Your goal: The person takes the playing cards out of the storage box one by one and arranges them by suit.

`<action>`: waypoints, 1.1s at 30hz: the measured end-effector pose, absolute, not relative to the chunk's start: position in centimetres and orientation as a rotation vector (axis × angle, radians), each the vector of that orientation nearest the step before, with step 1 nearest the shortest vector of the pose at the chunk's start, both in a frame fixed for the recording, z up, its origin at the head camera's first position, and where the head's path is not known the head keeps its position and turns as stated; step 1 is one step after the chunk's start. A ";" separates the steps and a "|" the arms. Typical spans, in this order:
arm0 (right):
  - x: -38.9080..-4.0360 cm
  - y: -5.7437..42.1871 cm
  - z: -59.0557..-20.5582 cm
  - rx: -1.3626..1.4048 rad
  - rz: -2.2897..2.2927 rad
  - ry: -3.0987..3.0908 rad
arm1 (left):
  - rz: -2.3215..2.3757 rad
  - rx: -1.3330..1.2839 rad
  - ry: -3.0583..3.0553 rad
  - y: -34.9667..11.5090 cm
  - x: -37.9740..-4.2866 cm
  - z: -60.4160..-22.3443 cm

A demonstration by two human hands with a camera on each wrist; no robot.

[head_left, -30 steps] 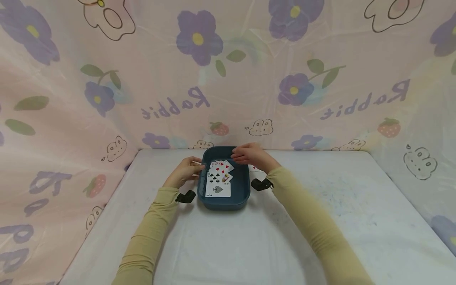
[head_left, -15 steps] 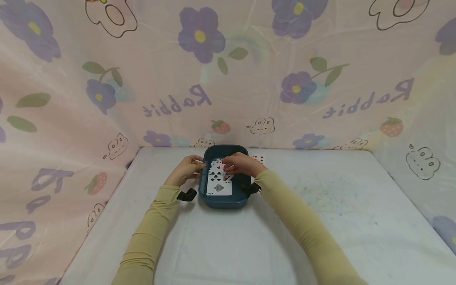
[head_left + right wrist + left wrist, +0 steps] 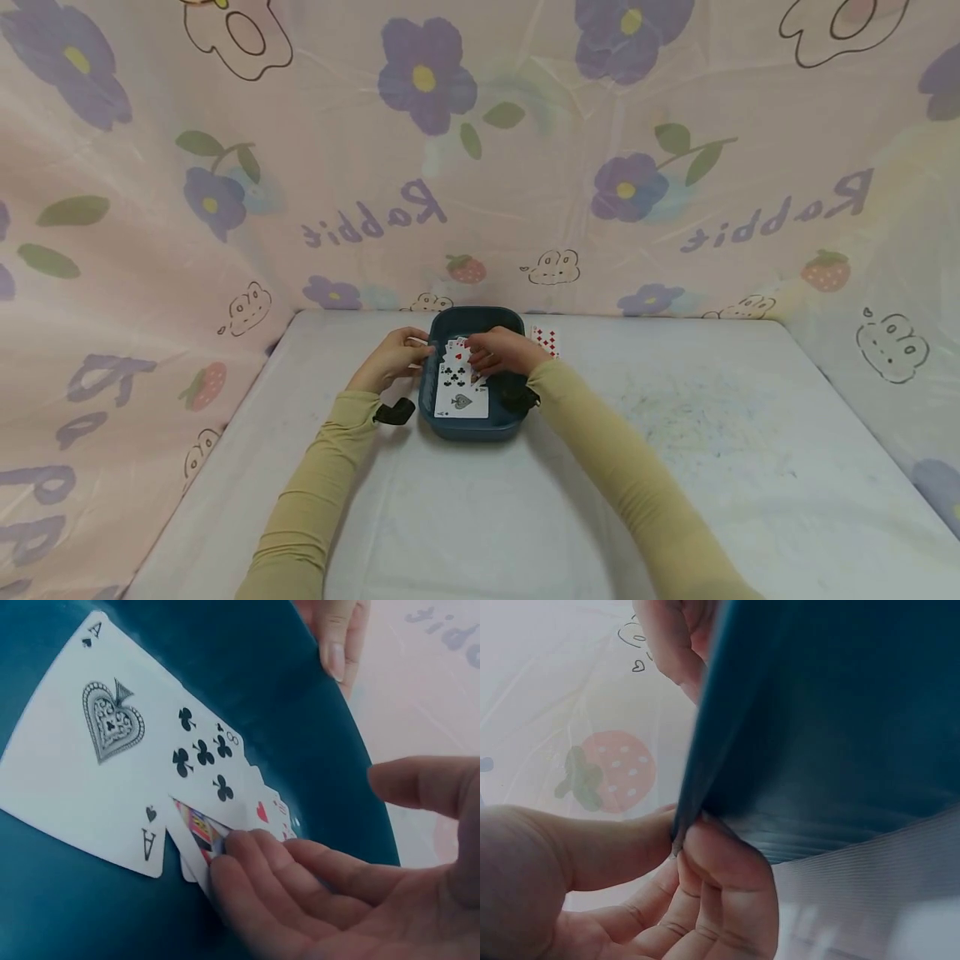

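A blue plastic basin (image 3: 476,432) stands on the white table, a fan of playing cards lying face up inside. Nearest is the ace of spades (image 3: 112,727), overlapping the eight of clubs (image 3: 202,754), with a hearts card (image 3: 261,813) farther along. My left hand (image 3: 390,360) pinches the basin's left rim between thumb and fingers, as the left wrist view shows. Inside the basin, my right hand (image 3: 512,350) lays relaxed fingertips on a face card (image 3: 196,825) at the fan's right side. Its thumb stays apart from the cards.
A diamonds card (image 3: 546,340) lies on the table just right of the basin. Behind the table (image 3: 480,517) hangs a flowered cloth (image 3: 495,192), close to the basin's far end. Black wrist mounts (image 3: 395,412) sit below both hands.
My right hand has moved left and down from the basin's far right rim onto the cards. The diamonds card outside has come into fuller view. My left hand has stayed at the rim.
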State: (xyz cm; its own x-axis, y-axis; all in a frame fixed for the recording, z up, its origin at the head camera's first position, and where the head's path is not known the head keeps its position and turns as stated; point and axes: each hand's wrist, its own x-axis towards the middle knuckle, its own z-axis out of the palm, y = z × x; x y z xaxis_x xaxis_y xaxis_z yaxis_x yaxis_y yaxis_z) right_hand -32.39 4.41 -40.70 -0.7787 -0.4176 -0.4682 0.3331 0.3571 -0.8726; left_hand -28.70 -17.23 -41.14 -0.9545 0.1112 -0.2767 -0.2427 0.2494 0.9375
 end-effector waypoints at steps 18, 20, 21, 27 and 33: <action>-31.5 3.9 -40.8 -0.117 -1.307 2.004 | 1.770 -0.104 2.241 -17.2 -28.5 -41.2; -31.5 3.9 -40.9 -0.120 -1.297 2.007 | 1.772 -0.103 2.236 -17.3 -28.7 -41.3; -31.5 3.9 -40.9 -0.120 -1.293 2.008 | 1.772 -0.102 2.234 -17.3 -28.7 -41.4; -31.3 4.0 -40.8 -0.128 -1.308 1.987 | 1.763 -0.112 2.237 -17.3 -28.7 -41.5; -31.2 4.0 -40.9 -0.174 -1.326 1.956 | 1.770 -0.120 2.233 -17.3 -28.8 -41.5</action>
State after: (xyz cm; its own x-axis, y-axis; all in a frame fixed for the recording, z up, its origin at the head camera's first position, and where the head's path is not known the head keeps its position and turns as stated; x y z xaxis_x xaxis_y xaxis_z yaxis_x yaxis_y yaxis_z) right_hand -31.23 4.04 -40.89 -0.7075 -0.4943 -0.5050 0.2861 0.4532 -0.8443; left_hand -28.78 -17.28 -41.50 -0.9550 0.1124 -0.2746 -0.2417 0.2423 0.9396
